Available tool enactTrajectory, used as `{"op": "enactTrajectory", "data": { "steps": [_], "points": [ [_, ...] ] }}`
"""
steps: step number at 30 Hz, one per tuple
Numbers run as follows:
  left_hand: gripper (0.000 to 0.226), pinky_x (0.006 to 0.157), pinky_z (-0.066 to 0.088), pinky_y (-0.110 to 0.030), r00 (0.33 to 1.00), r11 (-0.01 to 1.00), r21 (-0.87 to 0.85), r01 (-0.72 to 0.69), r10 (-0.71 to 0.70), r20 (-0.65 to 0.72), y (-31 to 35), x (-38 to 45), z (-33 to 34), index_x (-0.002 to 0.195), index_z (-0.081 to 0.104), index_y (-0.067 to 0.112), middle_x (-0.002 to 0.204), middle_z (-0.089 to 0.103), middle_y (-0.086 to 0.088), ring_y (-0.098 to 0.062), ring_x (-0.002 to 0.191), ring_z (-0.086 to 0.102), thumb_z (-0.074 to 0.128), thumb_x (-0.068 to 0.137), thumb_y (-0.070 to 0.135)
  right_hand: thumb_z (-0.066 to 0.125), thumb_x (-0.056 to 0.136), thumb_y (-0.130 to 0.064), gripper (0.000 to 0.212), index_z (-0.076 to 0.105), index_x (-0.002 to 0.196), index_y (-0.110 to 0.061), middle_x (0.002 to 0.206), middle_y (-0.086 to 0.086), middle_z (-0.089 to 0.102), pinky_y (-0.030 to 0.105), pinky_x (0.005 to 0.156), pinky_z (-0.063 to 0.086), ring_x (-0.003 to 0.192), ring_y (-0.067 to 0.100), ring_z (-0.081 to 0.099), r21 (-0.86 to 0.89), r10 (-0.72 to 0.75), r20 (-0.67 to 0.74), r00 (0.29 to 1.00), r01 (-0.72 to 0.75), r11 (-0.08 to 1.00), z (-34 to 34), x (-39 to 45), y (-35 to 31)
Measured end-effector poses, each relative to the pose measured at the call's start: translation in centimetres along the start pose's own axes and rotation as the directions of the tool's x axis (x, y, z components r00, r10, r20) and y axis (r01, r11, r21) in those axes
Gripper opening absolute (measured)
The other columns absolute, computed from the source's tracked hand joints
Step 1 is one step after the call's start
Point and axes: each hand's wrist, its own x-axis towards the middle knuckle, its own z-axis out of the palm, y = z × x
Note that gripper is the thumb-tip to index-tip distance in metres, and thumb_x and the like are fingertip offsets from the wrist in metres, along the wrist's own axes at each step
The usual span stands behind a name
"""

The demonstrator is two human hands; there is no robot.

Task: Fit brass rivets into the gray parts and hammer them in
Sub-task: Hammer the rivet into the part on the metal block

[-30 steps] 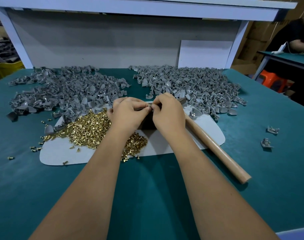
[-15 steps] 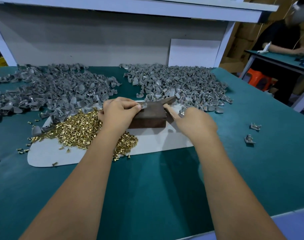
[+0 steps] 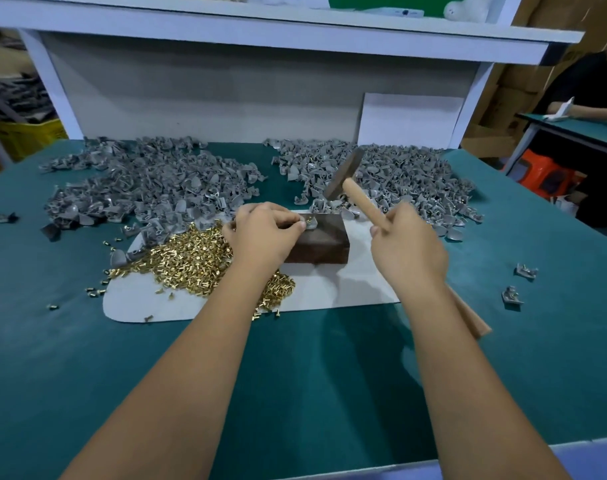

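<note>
A small gray part (image 3: 310, 223) with a brass rivet in it rests on top of a dark metal block (image 3: 324, 242). My left hand (image 3: 264, 237) pinches this part at the block's left edge. My right hand (image 3: 407, 249) grips the wooden handle of a hammer (image 3: 362, 200), whose metal head is raised and tilted above and behind the block. A heap of loose brass rivets (image 3: 191, 263) lies on a white mat (image 3: 329, 289) just left of the block.
Two big heaps of gray parts cover the back of the green table, the left heap (image 3: 146, 188) and the right heap (image 3: 399, 178). Two single gray parts (image 3: 518, 282) lie at the right. Another person stands at a far-right table. A white shelf hangs overhead.
My right hand left the part, took the hammer handle and lifted the hammer head above the block. My left hand stayed on the part at the block.
</note>
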Motion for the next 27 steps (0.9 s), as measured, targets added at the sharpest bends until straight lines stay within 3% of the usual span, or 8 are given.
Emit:
{"op": "enactTrajectory", "data": {
  "steps": [3, 5, 11, 14, 17, 19, 22, 27],
  "points": [
    [0.015, 0.106, 0.02, -0.047, 1.0, 0.999, -0.031, 0.012, -0.012, -0.019, -0.1, 0.0, 0.2, 0.093, 0.076, 0.042, 0.107, 0.06, 0.027, -0.014, 0.124, 0.034, 0.068, 0.086, 0.052, 0.054, 0.092, -0.033, 0.007, 0.057, 0.097, -0.029, 0.069, -0.013, 0.053, 0.024, 0.048, 0.025, 0.058, 0.006, 0.043, 0.076, -0.062, -0.022, 0.998, 0.063, 0.995, -0.9, -0.2, -0.2],
    [0.015, 0.101, 0.02, -0.044, 0.999, 0.999, -0.047, 0.01, -0.011, -0.032, -0.3, -0.1, 0.4, 0.093, 0.077, 0.042, 0.106, 0.06, 0.028, -0.014, 0.123, 0.034, 0.068, 0.086, 0.051, 0.056, 0.091, -0.033, 0.012, 0.061, 0.102, -0.033, 0.074, -0.012, 0.06, 0.025, 0.051, 0.03, 0.063, 0.014, 0.051, 0.08, -0.116, -0.009, 0.993, 0.116, 0.99, -1.4, -0.6, -0.2],
    [0.009, 0.099, 0.019, -0.043, 0.997, 0.995, -0.094, 0.023, -0.03, -0.075, -0.3, -0.4, 1.0, 0.088, 0.077, 0.044, 0.093, 0.056, 0.031, -0.011, 0.123, 0.038, 0.07, 0.085, 0.049, 0.052, 0.094, -0.036, 0.044, 0.043, 0.128, -0.061, 0.087, -0.008, 0.063, 0.031, 0.059, 0.04, 0.073, 0.022, 0.053, 0.0, -0.161, -0.015, 0.987, 0.161, 0.987, -2.6, -1.8, -0.6],
    [0.009, 0.102, 0.019, -0.045, 0.995, 0.996, -0.083, 0.044, -0.051, -0.082, -0.1, -0.4, 1.0, 0.086, 0.076, 0.044, 0.093, 0.056, 0.031, -0.011, 0.124, 0.037, 0.07, 0.085, 0.05, 0.052, 0.094, -0.035, 0.045, 0.04, 0.129, -0.061, 0.089, -0.005, 0.068, 0.032, 0.059, 0.042, 0.077, 0.026, 0.06, -0.042, -0.178, -0.043, 0.983, 0.176, 0.984, -3.1, -2.0, -0.7],
    [0.009, 0.101, 0.018, -0.044, 0.994, 0.996, -0.074, 0.043, -0.05, -0.096, 0.0, -0.5, 1.2, 0.087, 0.077, 0.043, 0.097, 0.059, 0.03, -0.011, 0.125, 0.036, 0.07, 0.085, 0.048, 0.05, 0.095, -0.035, 0.046, 0.038, 0.131, -0.061, 0.081, -0.004, 0.061, 0.03, 0.052, 0.033, 0.066, 0.024, 0.049, -0.039, -0.178, -0.08, 0.981, 0.175, 0.984, -2.9, -2.5, -0.8],
    [0.01, 0.102, 0.019, -0.045, 0.994, 0.996, -0.08, 0.035, -0.043, -0.101, -0.2, -0.6, 1.2, 0.087, 0.077, 0.042, 0.097, 0.059, 0.03, -0.011, 0.126, 0.036, 0.07, 0.086, 0.048, 0.049, 0.096, -0.033, 0.046, 0.038, 0.133, -0.059, 0.085, -0.001, 0.062, 0.031, 0.052, 0.032, 0.066, 0.024, 0.046, -0.091, -0.216, -0.037, 0.976, 0.212, 0.973, -2.5, -3.0, -0.9],
    [0.014, 0.102, 0.02, -0.045, 0.995, 0.998, -0.05, 0.032, -0.036, -0.088, -0.2, -0.5, 1.0, 0.092, 0.076, 0.041, 0.104, 0.061, 0.029, -0.012, 0.128, 0.035, 0.068, 0.087, 0.051, 0.049, 0.095, -0.032, 0.047, 0.039, 0.133, -0.058, 0.096, 0.001, 0.067, 0.033, 0.061, 0.037, 0.081, 0.029, 0.061, -0.189, -0.283, 0.063, 0.957, 0.29, 0.938, -2.3, -3.0, -1.6],
    [0.016, 0.104, 0.023, -0.047, 0.993, 0.998, -0.002, 0.066, -0.066, -0.096, 0.0, -0.3, 1.2, 0.092, 0.077, 0.041, 0.11, 0.066, 0.026, -0.012, 0.128, 0.038, 0.067, 0.087, 0.052, 0.051, 0.095, -0.03, 0.047, 0.041, 0.134, -0.054, 0.076, 0.001, 0.059, 0.026, 0.046, 0.025, 0.059, 0.025, 0.048, -0.146, -0.274, -0.134, 0.952, 0.255, 0.956, -2.7, -2.5, -2.3]
  ]
}}
